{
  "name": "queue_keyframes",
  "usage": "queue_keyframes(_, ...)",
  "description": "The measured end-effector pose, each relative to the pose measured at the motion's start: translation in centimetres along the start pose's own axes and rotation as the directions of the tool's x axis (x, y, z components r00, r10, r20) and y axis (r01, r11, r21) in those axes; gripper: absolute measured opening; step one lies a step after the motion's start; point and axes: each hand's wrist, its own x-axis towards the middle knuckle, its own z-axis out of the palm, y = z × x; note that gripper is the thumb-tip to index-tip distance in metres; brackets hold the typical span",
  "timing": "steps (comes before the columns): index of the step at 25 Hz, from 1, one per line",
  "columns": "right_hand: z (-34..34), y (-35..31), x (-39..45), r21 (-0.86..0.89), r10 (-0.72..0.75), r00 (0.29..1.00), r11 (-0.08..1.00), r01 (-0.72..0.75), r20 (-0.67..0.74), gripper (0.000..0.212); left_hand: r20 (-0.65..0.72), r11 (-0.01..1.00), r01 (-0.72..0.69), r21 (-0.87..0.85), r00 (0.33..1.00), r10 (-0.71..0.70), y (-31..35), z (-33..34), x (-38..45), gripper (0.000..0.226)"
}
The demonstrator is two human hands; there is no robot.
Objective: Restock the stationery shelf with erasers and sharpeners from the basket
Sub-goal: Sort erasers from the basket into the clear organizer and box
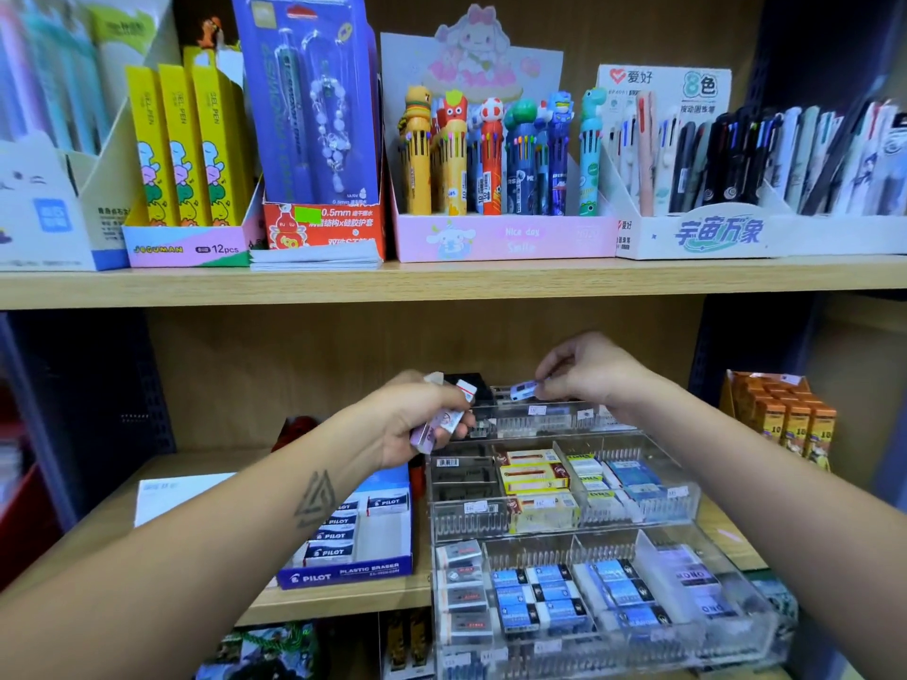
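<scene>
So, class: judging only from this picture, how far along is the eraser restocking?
Done: the front and middle tiers of the clear organizer look well filled with erasers. In hand: the right hand pinches a small blue eraser over the back tier, and the left hand grips several spare erasers. Left: placing those; the basket is out of view.

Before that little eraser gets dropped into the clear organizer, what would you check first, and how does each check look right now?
1. Right hand has a firm pinch on the small blue-and-white eraser: ok.
2. Eraser is over the top tier of the acrylic organizer: ok.
3. Slot beneath has room: cannot tell, glare and blur hide it.
4. Eraser matches that slot's stock: cannot tell.
5. Left hand grips the spare erasers securely: ok, though several stick out of the hand.
6. Basket within reach: cannot tell, not in view.
</scene>
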Motion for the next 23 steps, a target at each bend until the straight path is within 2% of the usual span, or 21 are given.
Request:
queue_keyframes(5, 0.7, -0.2, 1.5, -0.195, -0.028, 0.997, 0.980, 0.041, 0.066, 0.012, -0.076, 1.000, -0.029, 0.001, 0.997, 0.029, 0.3, 0.2, 0.8, 0.019)
queue_keyframes(11, 1.8, -0.7, 2.9, -0.360, -0.005, 0.995, 0.932, 0.039, 0.096, 0.006, -0.087, 0.998, -0.039, 0.048, 0.995, 0.043, -0.2, 0.8, 1.6, 0.025)
queue_keyframes(16, 1.6, -0.8, 3.4, -0.366, 0.019, 0.990, 0.930, 0.034, 0.141, 0.010, -0.069, 0.998, -0.050, 0.026, 0.996, 0.052, -0.4, 0.8, 2.0, 0.012)
queue_keyframes(19, 1.4, -0.9, 3.3, -0.420, 0.034, 0.984, 0.907, 0.043, 0.176, 0.014, -0.060, 0.998, -0.053, 0.030, 0.997, 0.055, -0.5, 0.8, 2.0, 0.017)
queue_keyframes(23, 1.0, 0.3, 3.5, -0.355, 0.003, 0.994, 0.934, 0.037, 0.112, 0.016, -0.060, 0.998, -0.049, 0.031, 0.997, 0.050, -0.6, 0.7, 2.0, 0.019)
